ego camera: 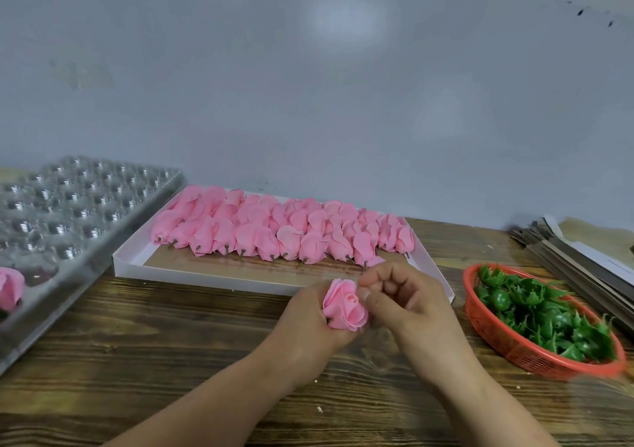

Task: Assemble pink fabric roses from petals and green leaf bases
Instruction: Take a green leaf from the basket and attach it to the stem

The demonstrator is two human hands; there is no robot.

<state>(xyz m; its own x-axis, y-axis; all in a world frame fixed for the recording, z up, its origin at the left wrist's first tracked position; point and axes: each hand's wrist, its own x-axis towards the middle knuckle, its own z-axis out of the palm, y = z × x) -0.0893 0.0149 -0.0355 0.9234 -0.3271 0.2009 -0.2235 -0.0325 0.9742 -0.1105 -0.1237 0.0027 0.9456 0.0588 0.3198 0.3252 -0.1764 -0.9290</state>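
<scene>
Dark wood-grain table (137, 361), bare blue-grey wall (308, 86) behind it. Two forearms come in from the bottom edge. Left hand (308, 323) has its fingers wrapped round the base of one pink rose (344, 306), bloom facing up toward the camera, held just above the table near centre. Right hand (408, 295) sits right against the rose, fingers curled, fingertips (368, 283) at the outer petals; whether they actually pinch a petal or only touch it, cannot tell.

Right of the hands: one red mesh basket (494, 335) heaped with green leaf bases (545, 313), too tangled to count. Just behind the hands: one shallow white tray (206, 270) with two rough rows of pink rose buds (284, 227), stems toward the camera, roughly thirty, overlapping so no exact count. Far left: one clear plastic blister tray (68, 206) with rows of round cups, one finished rose (10, 287) in a near cup. Far right: stack of flat cardboard sheets (576, 258), cut off by the frame edge.
</scene>
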